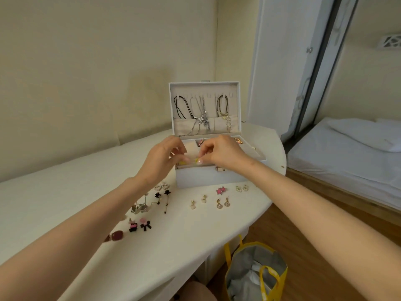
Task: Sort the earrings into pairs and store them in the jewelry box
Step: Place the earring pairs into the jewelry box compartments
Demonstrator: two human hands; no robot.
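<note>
here both hands meet over the front compartment of the open jewelry box (pixel 201 178). the right hand (pixel 225 153) has its fingers curled, thumb and forefinger pinching the small glossy yellow earrings (pixel 196 160). the left hand (pixel 161 158) is curled too, and its fingertips seem to nip the same yellow bits, though the grip is partly hidden. using both hands likely keeps the tiny pair together and steady while it is seated in the soft, pale lining.

nearer than the wrists, on the smooth white table (pixel 65 203), sorted pairs lie side by side, probably so matches stay obvious: pink star earrings (pixel 221 190) under the right wrist, round gold drops (pixel 222 203) just nearer, and black flower drops (pixel 161 195) beneath the left wrist. beyond the fingers, thin cords and chains hang on hooks in the upright lid (pixel 236 105).
</note>
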